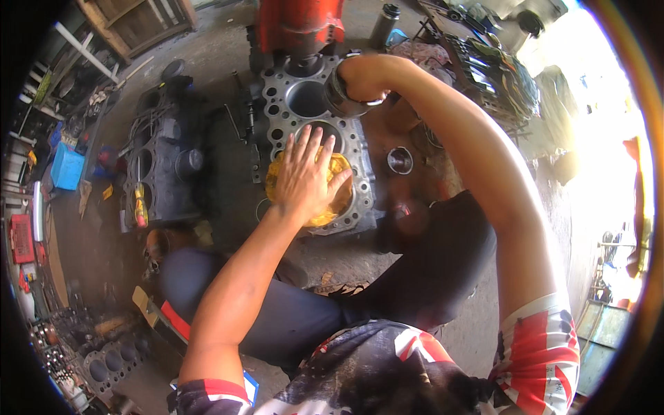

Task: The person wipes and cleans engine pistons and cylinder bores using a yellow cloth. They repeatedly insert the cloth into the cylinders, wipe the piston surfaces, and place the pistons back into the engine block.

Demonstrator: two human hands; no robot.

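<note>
piston (344, 97) clamped in right hand (363, 77) fingers over engine block (360, 155)'s far-edge bore; left hand (304, 176), fingers spread flat, pressed yellow rag (337, 200). tilt could've jammed rings.

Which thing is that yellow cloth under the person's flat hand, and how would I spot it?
Find the grey engine block with round cylinder bores, lying below the red machine at the top. On its near end the left hand presses flat on the yellow rag, which covers one bore. It is the only bright yellow soft thing on the bare metal block.
</note>
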